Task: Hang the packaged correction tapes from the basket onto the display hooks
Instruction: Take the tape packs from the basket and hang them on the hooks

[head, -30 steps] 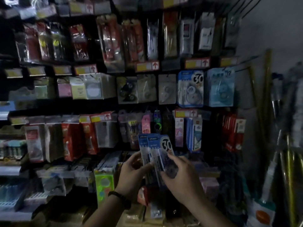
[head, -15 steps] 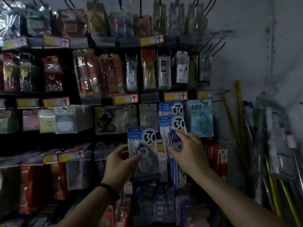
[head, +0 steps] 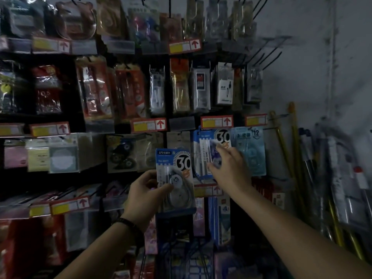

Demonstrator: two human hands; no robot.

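One second ago both hands held the two packs together, low in front of the shelf. Since then the hands have parted. The left hand (head: 147, 190) keeps the first pack (head: 175, 178). The right hand (head: 227, 170) has carried the second pack (head: 209, 152) up toward 1 o'clock from it, against the hanging packs (head: 195, 150) just under a price label (head: 217, 121).

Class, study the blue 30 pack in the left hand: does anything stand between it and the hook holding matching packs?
Yes. The right hand holds a second 30 pack in front of the hung packs, up and right of the first pack in the left hand. Until it clears, the way looks blocked.
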